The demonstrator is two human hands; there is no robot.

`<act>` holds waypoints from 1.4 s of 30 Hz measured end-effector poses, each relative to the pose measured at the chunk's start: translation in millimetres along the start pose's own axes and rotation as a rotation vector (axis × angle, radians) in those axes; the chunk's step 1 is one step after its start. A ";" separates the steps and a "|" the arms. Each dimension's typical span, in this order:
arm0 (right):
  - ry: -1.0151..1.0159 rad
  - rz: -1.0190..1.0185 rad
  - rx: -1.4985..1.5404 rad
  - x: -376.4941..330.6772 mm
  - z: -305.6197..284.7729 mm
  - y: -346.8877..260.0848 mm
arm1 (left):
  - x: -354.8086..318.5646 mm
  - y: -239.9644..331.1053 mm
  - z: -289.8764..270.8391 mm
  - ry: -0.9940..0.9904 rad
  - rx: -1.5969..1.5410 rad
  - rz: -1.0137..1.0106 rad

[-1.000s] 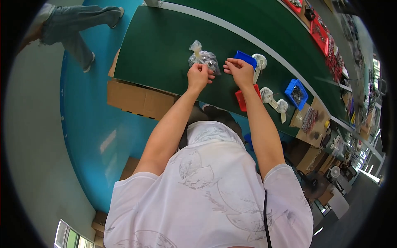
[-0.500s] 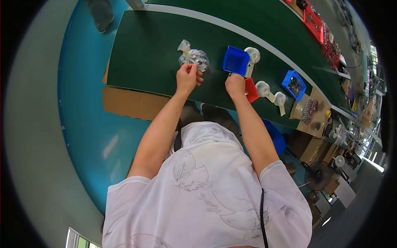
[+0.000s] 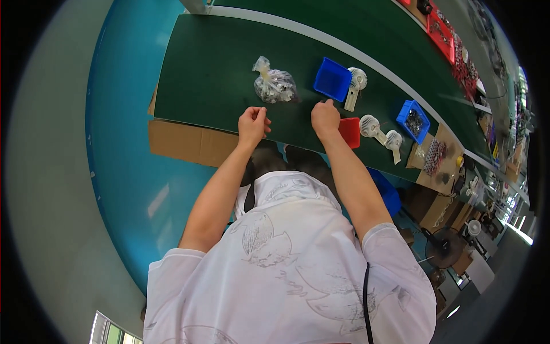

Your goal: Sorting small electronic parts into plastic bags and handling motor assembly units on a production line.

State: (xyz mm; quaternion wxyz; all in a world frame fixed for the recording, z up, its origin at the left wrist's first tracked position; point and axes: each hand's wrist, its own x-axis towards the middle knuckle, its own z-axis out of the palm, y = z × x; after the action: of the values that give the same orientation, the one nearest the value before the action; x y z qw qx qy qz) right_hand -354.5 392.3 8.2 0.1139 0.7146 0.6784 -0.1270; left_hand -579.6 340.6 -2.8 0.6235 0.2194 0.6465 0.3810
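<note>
On the green table lies a knotted clear plastic bag (image 3: 275, 87) filled with small silvery parts. Just below it, at the table's near edge, is my left hand (image 3: 252, 125), thumb and fingertips pinched together and apart from the bag. Whatever it pinches, if anything, is too small to see. My right hand (image 3: 325, 118) is closed at the near edge, between the bag and a red tray (image 3: 349, 133). A dark bit shows at its fingertips, but I cannot make out what it is. Beyond that hand sits a blue tray (image 3: 333, 79).
White handheld fans lie right of the trays: one fan (image 3: 350, 101) beside the blue tray, another (image 3: 370, 126) and a third (image 3: 394, 141) farther right. A blue bin (image 3: 424, 135) of small metal parts stands beyond them. Cardboard (image 3: 186, 141) is under the near left edge.
My left hand has drawn back from the bag toward the table's near edge. The right hand stays closed in nearly the same place. The whole view has shifted slightly.
</note>
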 end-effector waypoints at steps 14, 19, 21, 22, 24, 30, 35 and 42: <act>0.140 -0.630 0.038 -83.0 48.7 -2.4 | 2.8 -9.5 -36.9 0.030 0.082 -0.043; 0.163 -0.789 0.013 -95.0 61.6 16.1 | 2.1 -13.3 -41.0 0.033 0.076 -0.052; 0.167 -0.853 -0.009 -96.1 66.1 23.6 | 2.1 -10.9 -38.1 0.030 0.071 -0.051; 0.168 -0.889 0.013 -96.7 68.2 27.3 | 2.0 -9.6 -36.9 0.025 0.067 -0.052; 0.170 -0.929 0.036 -97.0 66.9 27.1 | 3.2 -11.8 -36.7 0.022 0.063 -0.045; 0.220 -0.690 0.491 -83.4 21.9 -9.0 | 1.8 -19.0 -45.3 0.039 0.047 -0.042; 0.504 -0.436 0.649 -23.1 -31.6 -56.2 | 1.0 -36.8 -62.7 0.083 0.028 -0.059; 0.370 -0.427 0.474 8.2 -35.4 -67.6 | -24.4 -63.3 -88.8 0.204 -0.111 -0.139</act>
State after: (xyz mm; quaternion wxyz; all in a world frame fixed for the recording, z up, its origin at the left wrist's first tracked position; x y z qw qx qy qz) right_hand -420.7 415.6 39.5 -0.2085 0.5744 0.7731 -0.1702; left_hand -650.8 263.8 -41.7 0.5905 0.0994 0.6981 0.3926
